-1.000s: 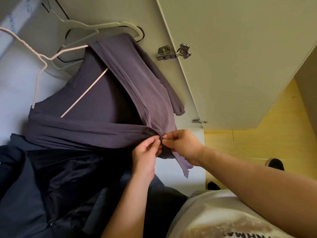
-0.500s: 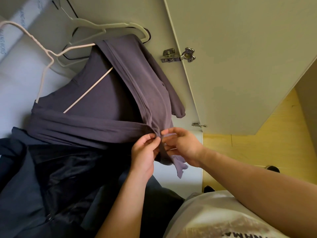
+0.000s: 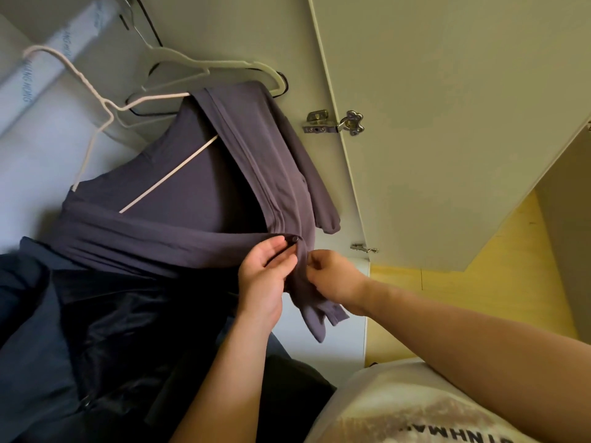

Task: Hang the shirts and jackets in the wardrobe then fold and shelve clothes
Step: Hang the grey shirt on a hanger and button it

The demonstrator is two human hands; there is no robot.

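Observation:
A purple-grey button shirt [image 3: 192, 199] hangs on a pale pink wire hanger [image 3: 96, 135] inside the wardrobe. My left hand [image 3: 263, 276] pinches the shirt's front placket just beside a dark button [image 3: 293, 239]. My right hand [image 3: 332, 276] pinches the opposite placket edge, right next to the left hand. The shirt's lower tail [image 3: 315, 318] hangs below both hands. A dark navy jacket [image 3: 80, 330] hangs to the left and below the shirt.
An empty white plastic hanger [image 3: 204, 67] hangs above the shirt. The open wardrobe door [image 3: 447, 123] with a metal hinge [image 3: 335, 123] stands to the right. Yellow wooden floor [image 3: 463, 308] lies beyond it.
My hands have parted slightly and moved a little down the placket. The dark button now shows fastened above my left thumb.

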